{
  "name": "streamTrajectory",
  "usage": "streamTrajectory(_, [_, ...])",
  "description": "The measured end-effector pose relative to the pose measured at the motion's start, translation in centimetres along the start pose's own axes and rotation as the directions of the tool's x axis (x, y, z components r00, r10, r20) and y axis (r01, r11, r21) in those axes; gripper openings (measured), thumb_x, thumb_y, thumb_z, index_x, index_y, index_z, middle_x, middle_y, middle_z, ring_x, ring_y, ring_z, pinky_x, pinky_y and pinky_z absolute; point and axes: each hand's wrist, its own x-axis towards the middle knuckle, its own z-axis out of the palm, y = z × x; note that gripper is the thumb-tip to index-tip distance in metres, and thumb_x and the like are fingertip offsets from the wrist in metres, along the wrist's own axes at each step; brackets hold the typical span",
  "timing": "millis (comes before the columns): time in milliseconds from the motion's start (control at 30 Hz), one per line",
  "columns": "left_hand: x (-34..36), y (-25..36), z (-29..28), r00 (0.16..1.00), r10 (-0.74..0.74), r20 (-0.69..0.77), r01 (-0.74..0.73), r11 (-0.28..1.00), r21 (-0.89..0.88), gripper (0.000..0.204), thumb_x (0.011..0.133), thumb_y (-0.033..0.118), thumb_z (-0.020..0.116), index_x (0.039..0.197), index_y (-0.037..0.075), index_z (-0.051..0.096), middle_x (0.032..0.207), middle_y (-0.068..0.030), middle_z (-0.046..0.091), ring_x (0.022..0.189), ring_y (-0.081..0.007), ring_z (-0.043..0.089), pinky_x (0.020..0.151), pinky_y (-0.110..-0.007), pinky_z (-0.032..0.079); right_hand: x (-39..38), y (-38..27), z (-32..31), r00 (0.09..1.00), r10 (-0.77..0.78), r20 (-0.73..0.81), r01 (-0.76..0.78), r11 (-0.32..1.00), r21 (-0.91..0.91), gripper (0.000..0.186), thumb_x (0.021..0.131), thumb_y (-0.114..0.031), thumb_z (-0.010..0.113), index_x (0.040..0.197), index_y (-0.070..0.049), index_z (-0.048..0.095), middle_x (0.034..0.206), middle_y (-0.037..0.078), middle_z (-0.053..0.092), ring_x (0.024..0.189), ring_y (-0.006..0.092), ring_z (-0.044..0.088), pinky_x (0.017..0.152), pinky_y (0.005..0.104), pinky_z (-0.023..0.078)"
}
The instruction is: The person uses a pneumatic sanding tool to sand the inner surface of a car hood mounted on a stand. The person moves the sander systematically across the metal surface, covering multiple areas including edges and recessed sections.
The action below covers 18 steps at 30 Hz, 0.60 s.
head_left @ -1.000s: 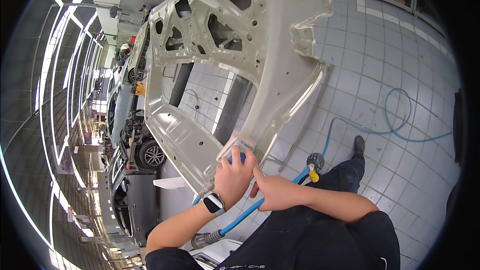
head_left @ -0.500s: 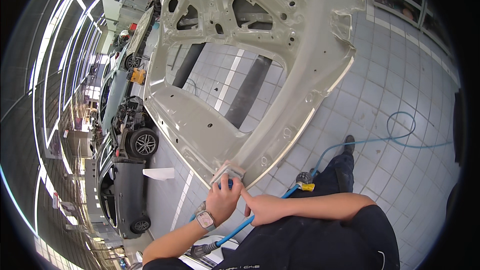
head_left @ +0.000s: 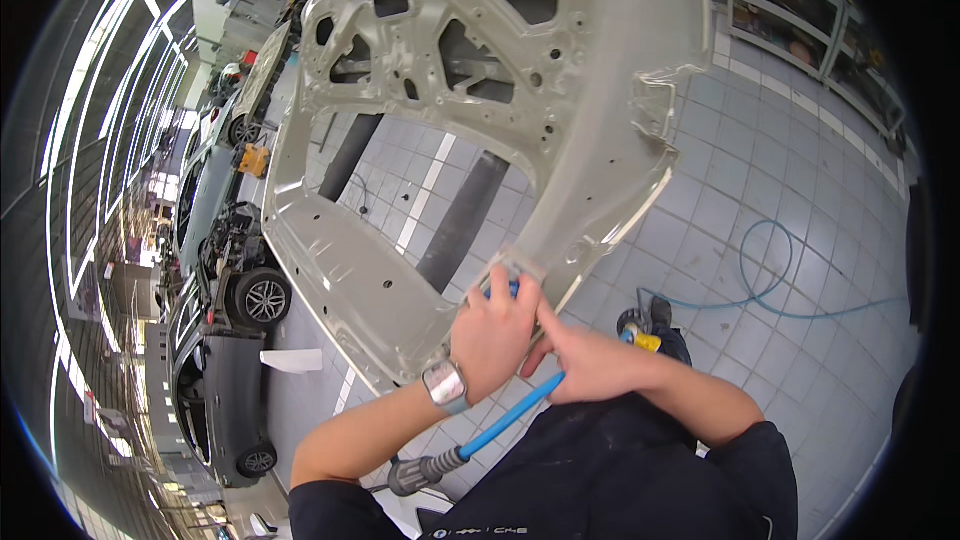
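A beige-grey primed car tailgate, its inner side up, lies in front of me at waist height. My left hand is closed on a sanding block, a flat pad with some blue under the fingers, pressed against the panel's near right rim. A watch is on that wrist. Beside it, my right hand is closed over a blue hose, its foremost finger touching the left hand. The curled fingertips are partly hidden. Grey ribbed connector ends the hose at lower left.
Another ribbed fitting with a yellow tag lies by my right forearm. A thin air line loops over the tiled floor. Shelving stands far right. Parked cars line the left side, with a white sheet nearby.
My left hand has slid the sanding block rightward and away from me, from the near corner along the panel's rim. My right hand followed. The whole view has shifted slightly.
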Motion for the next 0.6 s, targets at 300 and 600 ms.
streamTrajectory(300, [4.5, 1.3, -0.2, 0.998, 0.065, 0.004, -0.065, 0.997, 0.038, 0.036, 0.086, 0.024, 0.075, 0.115, 0.009, 0.059, 0.120, -0.0201, 0.058, 0.081, -0.0361, 0.071, 0.054, -0.040, 0.060, -1.6, 0.0, -3.9, 0.998, 0.027, -0.062, -0.030, 0.998, -0.054, 0.123, 0.072, -0.001, 0.076, 0.165, -0.005, -0.005, 0.109, 0.010, 0.077, 0.075, 0.0227, 0.066, 0.070, 0.0337, 0.054])
streamTrajectory(600, [-12.0, -4.9, 0.4, 0.974, -0.072, 0.214, 0.126, 0.959, -0.253, 0.049, 0.082, 0.028, 0.082, 0.123, 0.011, 0.060, 0.126, -0.0166, 0.057, 0.087, -0.0363, 0.072, 0.068, -0.045, 0.061, 2.4, 2.3, 10.0, 0.978, 0.026, 0.205, 0.028, 0.966, -0.256, 0.115, 0.077, -0.010, 0.076, 0.165, -0.001, 0.004, 0.109, 0.013, 0.077, 0.091, 0.0380, 0.073, 0.077, 0.0452, 0.058])
